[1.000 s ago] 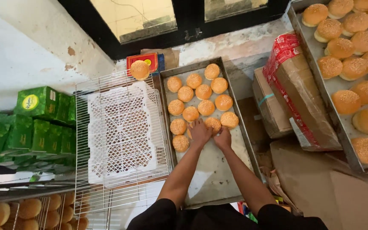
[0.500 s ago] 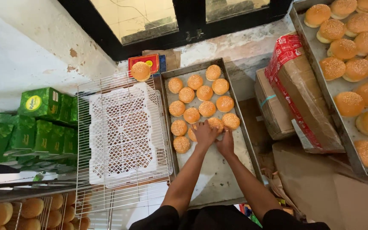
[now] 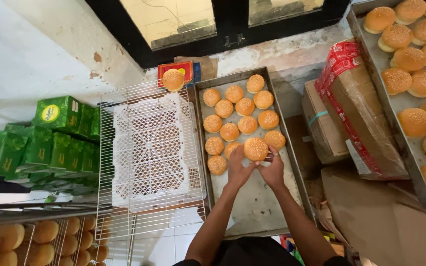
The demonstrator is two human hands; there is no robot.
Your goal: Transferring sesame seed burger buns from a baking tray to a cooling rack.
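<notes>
Both hands (image 3: pixel 256 165) clasp one sesame bun (image 3: pixel 256 148), partly hiding another bun (image 3: pixel 231 147) beneath.

Golden speckled buns (image 3: pixel 256 149) — grey tray (image 3: pixel 252 216), white latticed crate (image 3: pixel 155 150).

Head-worn, looking steeply down from well above onto a metal baking tray (image 3: pixel 252 207) and wire rack (image 3: pixel 105 148); single view.

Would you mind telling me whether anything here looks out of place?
One bun sits alone on a red box by the window, apart from the rows on the metal tray. Both hands, left and right, hold another bun.
</notes>
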